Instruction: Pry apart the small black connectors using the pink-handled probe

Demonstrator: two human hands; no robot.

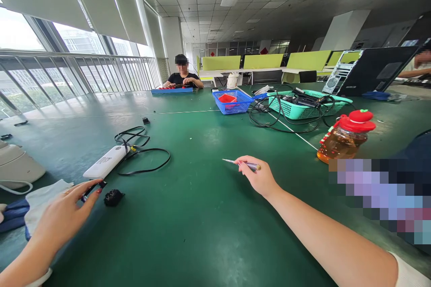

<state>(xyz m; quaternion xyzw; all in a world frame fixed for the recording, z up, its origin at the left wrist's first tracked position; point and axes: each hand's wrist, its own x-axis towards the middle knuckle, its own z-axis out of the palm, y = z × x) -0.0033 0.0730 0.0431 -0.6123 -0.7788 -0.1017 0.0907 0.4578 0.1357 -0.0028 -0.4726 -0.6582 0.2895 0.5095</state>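
Note:
My left hand (63, 213) is at the left, its thumb and fingers pinched round a small dark part (90, 190) whose kind I cannot make out. Just right of those fingertips, a crumpled-looking black lump (113, 197) lies on the green table (188, 228). Near the middle, my right hand (257, 174) grips a slim small screwdriver (230, 161) with a thin silvery shaft pointing left and a gold-coloured end. It is held just above the table, and the fingers hide part of its handle.
A white power bank (106, 161) with a looped black cable (144, 172) lies beyond my left hand. Farther back are a blue basket (232, 106), a green basket (292, 112) of cables and a red-lidded bottle (346, 136). A person (182, 76) sits across the table.

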